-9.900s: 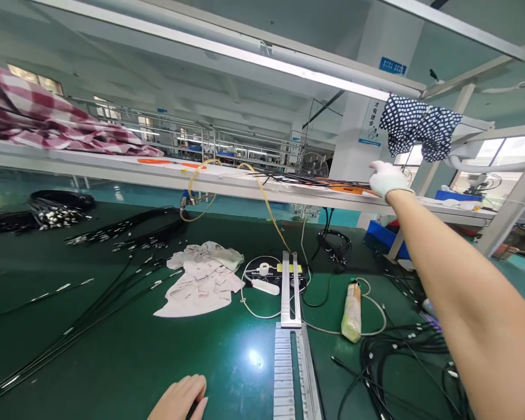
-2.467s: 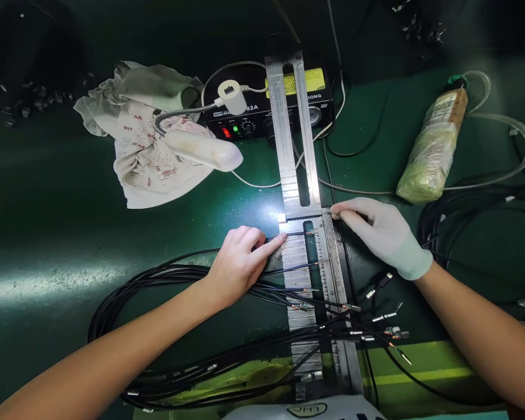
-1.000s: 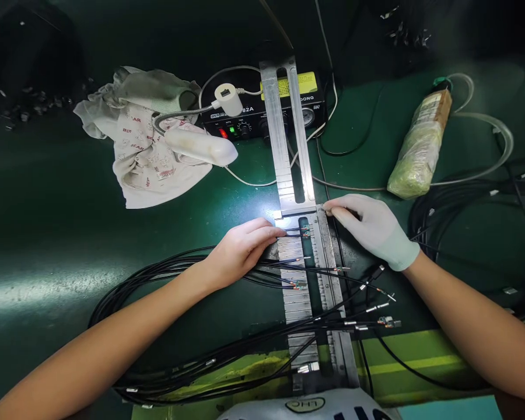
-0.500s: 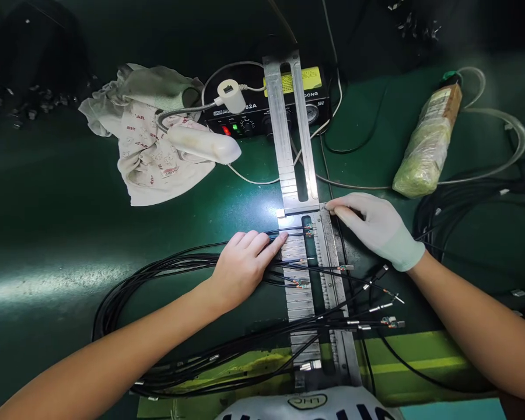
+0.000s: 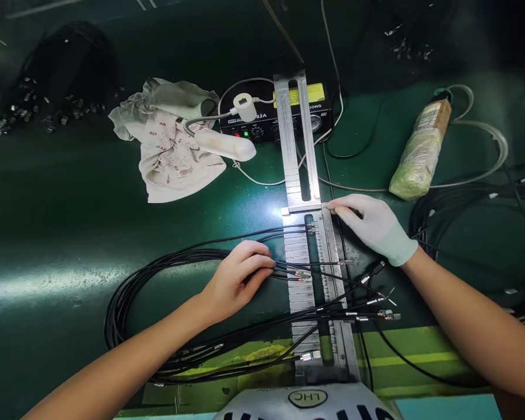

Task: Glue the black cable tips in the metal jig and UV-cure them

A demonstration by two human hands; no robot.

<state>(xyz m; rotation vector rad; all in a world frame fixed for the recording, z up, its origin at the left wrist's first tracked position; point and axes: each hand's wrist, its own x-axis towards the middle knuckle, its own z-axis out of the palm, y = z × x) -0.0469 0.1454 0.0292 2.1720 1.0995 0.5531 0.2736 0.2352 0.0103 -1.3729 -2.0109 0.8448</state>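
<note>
My bare left hand (image 5: pixel 240 279) is closed, its thumb and fingertips pinching black cables (image 5: pixel 192 255) just left of the slotted metal fixture (image 5: pixel 299 297). Their stripped, metal-tipped ends (image 5: pixel 304 275) lie across the fixture. Two more cable ends (image 5: pixel 311 227) rest in the fixture's upper slots, under the lamp light. My right hand (image 5: pixel 371 224), in a white glove, pinches at the top of the fixture's side bar (image 5: pixel 332 251). What lies between those fingertips is too small to make out. Below, another bundle of cables (image 5: pixel 254 332) crosses the fixture.
Behind the fixture sits a black control box (image 5: pixel 266 125) with a gooseneck lamp (image 5: pixel 225 146) before it. A crumpled cloth (image 5: pixel 175 157) lies at left. At right are a wrapped bottle (image 5: pixel 421 149) with a tube and coiled cables (image 5: pixel 424 216). More cable bundles lie far left.
My left hand has moved down and left, off the upper cables, and now pinches the lower cables. The view has shifted slightly; my right hand stays at the side bar.
</note>
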